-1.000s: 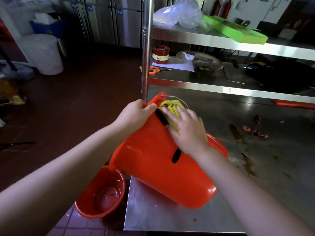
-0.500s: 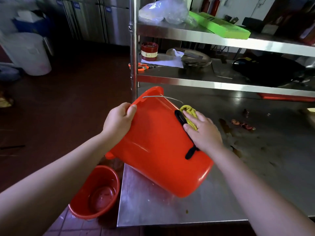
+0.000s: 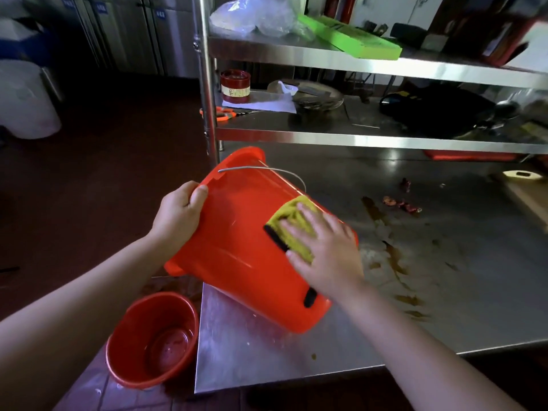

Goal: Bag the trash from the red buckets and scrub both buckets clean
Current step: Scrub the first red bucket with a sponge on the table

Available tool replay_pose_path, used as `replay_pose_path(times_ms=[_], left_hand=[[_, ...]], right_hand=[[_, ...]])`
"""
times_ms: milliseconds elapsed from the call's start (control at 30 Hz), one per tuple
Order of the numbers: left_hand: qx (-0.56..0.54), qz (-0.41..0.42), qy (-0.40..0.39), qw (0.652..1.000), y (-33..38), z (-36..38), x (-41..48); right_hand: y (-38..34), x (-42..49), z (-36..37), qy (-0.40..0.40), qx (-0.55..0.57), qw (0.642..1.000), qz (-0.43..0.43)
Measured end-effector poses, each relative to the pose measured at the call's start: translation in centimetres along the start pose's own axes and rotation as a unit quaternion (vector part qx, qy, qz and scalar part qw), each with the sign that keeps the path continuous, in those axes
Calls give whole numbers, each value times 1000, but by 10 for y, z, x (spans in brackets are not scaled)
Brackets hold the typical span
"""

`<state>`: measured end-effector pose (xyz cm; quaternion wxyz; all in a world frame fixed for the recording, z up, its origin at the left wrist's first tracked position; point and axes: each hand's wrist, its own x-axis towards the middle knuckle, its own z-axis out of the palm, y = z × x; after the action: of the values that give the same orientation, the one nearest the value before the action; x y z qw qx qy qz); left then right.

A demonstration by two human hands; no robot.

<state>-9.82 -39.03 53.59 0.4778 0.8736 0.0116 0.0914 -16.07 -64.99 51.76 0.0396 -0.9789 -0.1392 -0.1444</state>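
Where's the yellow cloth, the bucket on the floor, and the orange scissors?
yellow cloth (image 3: pixel 286 213), head view, bare upper-left part beside the fingers.
floor bucket (image 3: pixel 148 315), head view, its inside wall.
orange scissors (image 3: pixel 226 114), head view, the handle, on the middle shelf.

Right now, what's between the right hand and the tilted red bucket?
A yellow cloth, which the right hand presses flat against the bucket; head view.
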Motion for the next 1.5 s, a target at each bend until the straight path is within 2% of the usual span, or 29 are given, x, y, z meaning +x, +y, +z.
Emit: replay_pose_path(times_ms=[67, 133, 200, 233, 367, 533, 667, 733, 800, 867, 933, 1000, 1067, 1167, 1233, 1300, 1367, 1433, 1500], left_hand=[[-6, -1, -17, 1000, 3, -2, 0], [62, 9, -31, 998, 5, -3, 5], [194, 46, -9, 980, 14, -2, 14], [222, 63, 6, 973, 21, 0, 20], [264, 138, 33, 954, 45, 8, 44], [326, 156, 52, 931, 50, 7, 63], [264, 110, 113, 952, 53, 11, 66], [306, 171, 138, 926, 53, 10, 67], [357, 227, 67, 903, 53, 9, 67], [351, 152, -50, 922, 56, 7, 66], [331, 78, -125, 932, 60, 6, 67], [303, 49, -154, 939, 62, 6, 69], [282, 34, -156, 946, 61, 5, 68], [313, 56, -105, 942, 53, 4, 59], [312, 62, -74, 945, 44, 4, 48], [288, 57, -53, 955, 33, 12, 36], [261, 50, -37, 963, 24, 26, 21], [237, 37, -25, 970, 20, 37, 12], [226, 32, -22, 973, 18, 39, 11]], right_hand=[[19, 9, -5, -22, 43, 995, 92], [29, 11, -5, -41, 71, 989, 124], [28, 10, -4, -33, 67, 990, 120], [26, 9, -4, -30, 63, 991, 116], [20, 4, -4, -29, 40, 993, 107], [21, 0, -1, -16, 31, 995, 93], [20, -2, 1, 3, 29, 996, 90], [21, -2, 2, 10, 25, 996, 89], [22, -3, 3, 20, 23, 996, 87], [21, -3, 3, 38, 29, 995, 83], [21, -8, 3, 64, 31, 996, 55], [20, -21, 7, 94, 16, 995, -23], [19, -39, 14, 109, 9, 986, -126], [24, -55, 19, 103, 1, 965, -240], [35, -47, 17, 70, 4, 975, -209], [48, -32, 13, 31, 26, 995, -87], [59, -16, 13, -15, 40, 999, 19], [63, -9, 19, -22, 14, 999, 45], [58, -7, 23, 8, -22, 998, 52]])
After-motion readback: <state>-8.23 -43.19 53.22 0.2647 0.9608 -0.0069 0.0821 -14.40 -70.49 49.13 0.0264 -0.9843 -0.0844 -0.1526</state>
